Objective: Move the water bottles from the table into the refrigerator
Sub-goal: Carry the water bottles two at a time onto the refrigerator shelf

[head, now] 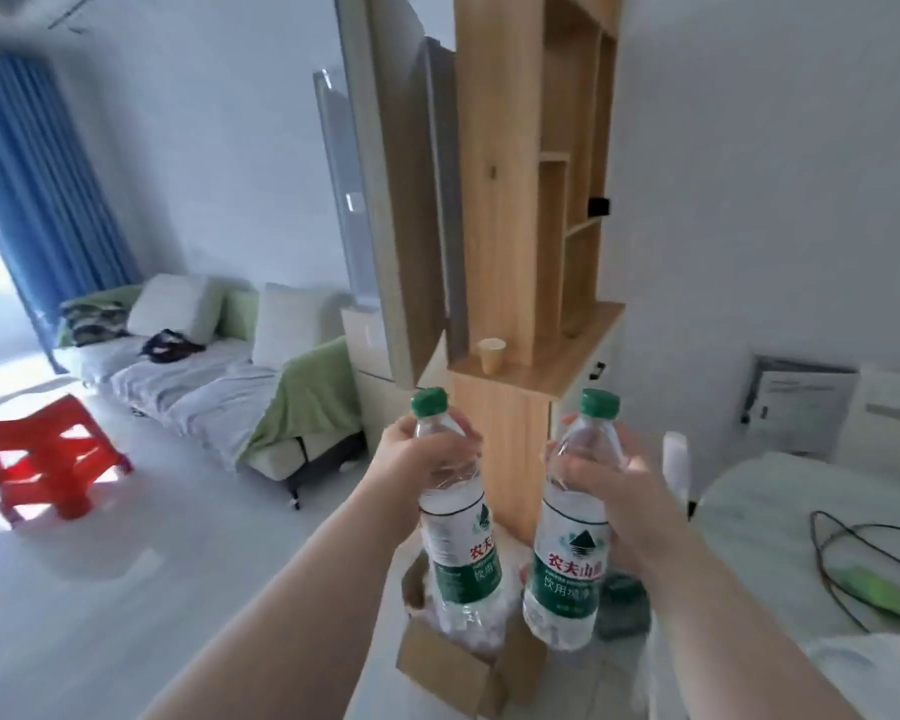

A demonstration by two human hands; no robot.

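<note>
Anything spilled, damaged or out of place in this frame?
Nothing serious. The left hand grips the left bottle and the right hand grips the right bottle, both capped, with no spill visible. The only clutter is an open cardboard box on the floor beneath them and dark clothes left on the sofa.

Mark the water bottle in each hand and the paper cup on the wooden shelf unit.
Left-hand bottle (466, 574): head view, on its green label.
Right-hand bottle (567, 574): head view, on its green label.
Paper cup (491, 356): head view, on its side wall.
</note>
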